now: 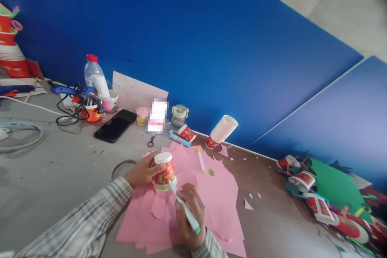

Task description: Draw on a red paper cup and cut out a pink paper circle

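Note:
My left hand (pixel 144 170) grips a red patterned paper cup (pixel 165 172) that stands upside down on pink paper sheets (pixel 217 205), its white base facing up. In my right hand (pixel 191 213) is a white marker (pixel 188 213) with a green end. The marker's tip meets the lower part of the cup, near its rim; whether it touches I cannot tell. A yellow-and-white marker (pixel 201 161) lies on the pink paper, and beside it is a small green round piece (pixel 211 172).
Behind the paper are a glue stick (pixel 179 140), a tipped red cup (pixel 186 133), a lidded jar (pixel 179 117) and leaning stacked white cups (pixel 223 131). At left lie a black phone (pixel 115 125) and corded glue gun (pixel 65 90). Cup crafts (pixel 319 207) and green paper (pixel 335 187) fill the right.

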`<action>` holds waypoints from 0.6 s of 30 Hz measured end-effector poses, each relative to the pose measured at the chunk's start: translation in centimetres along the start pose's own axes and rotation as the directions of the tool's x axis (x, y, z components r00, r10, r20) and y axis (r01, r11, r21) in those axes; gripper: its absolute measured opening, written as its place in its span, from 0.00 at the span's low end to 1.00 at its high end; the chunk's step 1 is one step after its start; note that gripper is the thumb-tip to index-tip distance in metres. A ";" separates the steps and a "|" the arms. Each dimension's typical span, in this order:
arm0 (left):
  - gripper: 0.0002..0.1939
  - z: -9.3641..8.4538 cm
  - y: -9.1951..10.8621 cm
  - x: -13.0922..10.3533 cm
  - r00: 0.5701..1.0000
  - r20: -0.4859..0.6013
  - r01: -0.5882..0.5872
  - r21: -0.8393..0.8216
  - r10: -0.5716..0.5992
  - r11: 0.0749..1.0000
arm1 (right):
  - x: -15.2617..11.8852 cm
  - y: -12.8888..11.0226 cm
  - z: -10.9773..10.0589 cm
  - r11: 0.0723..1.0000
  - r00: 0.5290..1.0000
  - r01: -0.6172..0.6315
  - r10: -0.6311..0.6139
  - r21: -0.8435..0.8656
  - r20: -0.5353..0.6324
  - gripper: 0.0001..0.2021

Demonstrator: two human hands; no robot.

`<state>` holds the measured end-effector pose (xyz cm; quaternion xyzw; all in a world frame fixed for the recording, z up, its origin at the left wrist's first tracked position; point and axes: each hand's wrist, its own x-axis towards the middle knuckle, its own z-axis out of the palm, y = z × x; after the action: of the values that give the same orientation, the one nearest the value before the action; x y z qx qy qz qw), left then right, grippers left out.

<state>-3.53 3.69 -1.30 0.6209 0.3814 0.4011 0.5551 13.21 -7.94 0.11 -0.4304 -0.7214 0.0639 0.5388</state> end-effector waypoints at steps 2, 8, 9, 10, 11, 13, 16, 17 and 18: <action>0.30 0.0 0.0 0.0 1.000 -0.001 -0.005 0.000 0.005 1.000 | -0.1 0.2 0.0 1.000 1.000 -0.002 0.002 0.000 0.024 0.13; 0.29 -0.1 -0.1 0.0 1.000 0.008 -0.016 0.001 0.016 1.000 | -0.1 0.2 0.0 1.000 0.999 0.011 -0.011 -0.005 0.044 0.13; 0.29 -0.1 -0.1 0.0 1.000 0.010 -0.015 0.002 0.015 1.000 | 0.0 0.2 0.0 1.000 0.999 0.015 -0.015 -0.010 0.042 0.13; 0.29 -0.1 -0.1 0.0 1.000 0.010 -0.013 0.003 0.013 1.000 | 0.0 0.2 -0.1 1.000 0.999 0.020 -0.019 -0.013 0.042 0.12; 0.29 -0.1 0.0 -0.1 1.000 0.010 -0.012 0.006 0.012 1.000 | 0.0 0.1 -0.1 1.000 0.999 0.025 -0.025 -0.014 0.042 0.12; 0.29 -0.1 0.1 -0.1 1.000 0.010 -0.009 0.011 0.009 1.000 | 0.0 0.1 -0.2 0.999 0.998 0.035 -0.035 -0.006 0.045 0.12; 0.30 -0.1 0.6 -0.1 1.000 0.003 -0.020 0.030 0.020 0.999 | -0.1 0.1 -0.3 1.000 0.999 0.017 -0.018 0.019 0.039 0.11; 0.29 -0.1 0.7 -0.2 1.000 0.003 -0.027 0.037 0.027 0.999 | -0.2 0.1 -0.3 1.000 0.999 0.001 -0.002 0.030 0.036 0.11; 0.29 0.0 0.9 -0.2 0.999 0.006 -0.035 0.044 0.034 0.998 | -0.2 0.1 -0.3 0.999 0.999 -0.017 0.015 0.042 0.032 0.11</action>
<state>-3.62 3.45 -0.42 0.6405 0.3781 0.4006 0.5351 13.56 -8.15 0.01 -0.4236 -0.7247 0.0902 0.5359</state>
